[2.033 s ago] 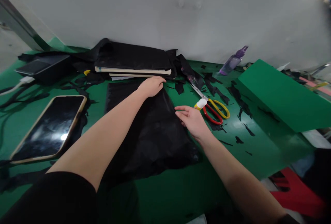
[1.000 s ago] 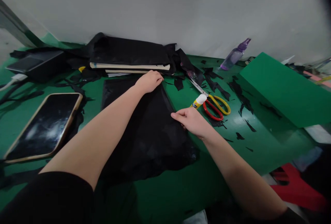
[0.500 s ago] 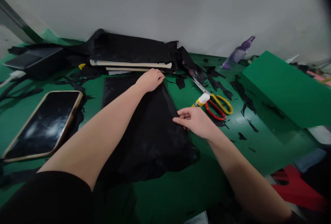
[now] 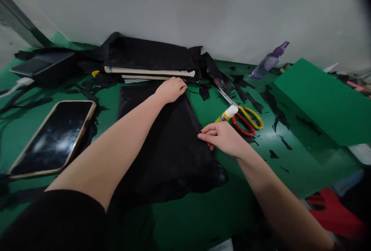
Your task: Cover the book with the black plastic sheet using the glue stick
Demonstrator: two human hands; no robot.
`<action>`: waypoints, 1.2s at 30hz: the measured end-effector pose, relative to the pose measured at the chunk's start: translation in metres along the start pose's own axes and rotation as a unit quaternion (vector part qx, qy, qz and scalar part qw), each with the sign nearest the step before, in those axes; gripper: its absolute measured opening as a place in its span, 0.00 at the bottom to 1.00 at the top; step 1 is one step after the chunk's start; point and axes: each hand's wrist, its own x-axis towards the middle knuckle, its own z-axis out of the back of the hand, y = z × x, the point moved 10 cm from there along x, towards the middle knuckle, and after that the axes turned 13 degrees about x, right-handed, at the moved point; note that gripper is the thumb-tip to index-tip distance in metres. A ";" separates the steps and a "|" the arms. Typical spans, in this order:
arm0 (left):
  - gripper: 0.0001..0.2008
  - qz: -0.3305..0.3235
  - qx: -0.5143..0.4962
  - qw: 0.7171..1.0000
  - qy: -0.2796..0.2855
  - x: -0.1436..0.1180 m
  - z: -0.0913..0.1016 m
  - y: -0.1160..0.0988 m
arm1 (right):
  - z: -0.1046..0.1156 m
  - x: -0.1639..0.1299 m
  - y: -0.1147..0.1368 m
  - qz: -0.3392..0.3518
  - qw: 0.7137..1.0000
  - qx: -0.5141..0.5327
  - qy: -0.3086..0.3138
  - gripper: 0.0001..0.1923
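Observation:
A flat black cloth piece (image 4: 171, 146) lies on the green table in front of me, its near edge uneven. My left hand (image 4: 171, 89) is closed at its far right corner, with fingertips curled over the edge. Partway down the right edge, my right hand (image 4: 222, 138) pinches the cloth's border between thumb and fingers. A yellow glue stick (image 4: 227, 114) with a white cap lies just beyond that hand. Beside it are scissors (image 4: 245, 118) with one red and one yellow handle, blades pointing away to the left.
Behind the cloth stands a stack of black-covered boards (image 4: 150, 55) with pale edges. A phone (image 4: 53, 139) and a black box (image 4: 43, 67) with a white cable are at left. Rightward are black scraps (image 4: 274, 106), a purple-capped bottle (image 4: 270, 60) and a green board (image 4: 321, 100).
The whole view has shifted slightly, moving everything a little to the right in the picture. Both hands keep nearly the same places on the cloth's edge.

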 end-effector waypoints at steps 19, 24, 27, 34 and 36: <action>0.19 -0.005 0.004 1.000 0.009 -0.001 0.000 -0.001 | -0.009 -0.027 -0.030 -0.099 0.985 0.038 0.137 0.11; 0.20 -0.005 0.001 1.000 0.015 -0.001 0.000 -0.002 | -0.011 -0.032 -0.036 -0.120 0.978 0.067 0.158 0.09; 0.20 0.010 -0.002 1.000 0.020 -0.002 0.000 -0.001 | -0.013 -0.035 -0.036 -0.122 0.975 0.053 0.178 0.09; 0.18 0.034 -0.010 0.999 0.018 -0.002 -0.003 0.004 | -0.013 -0.037 -0.031 -0.122 0.970 -0.018 0.208 0.11; 0.18 0.039 -0.010 0.999 0.015 -0.002 -0.002 0.005 | -0.013 -0.037 -0.030 -0.122 0.968 -0.033 0.216 0.12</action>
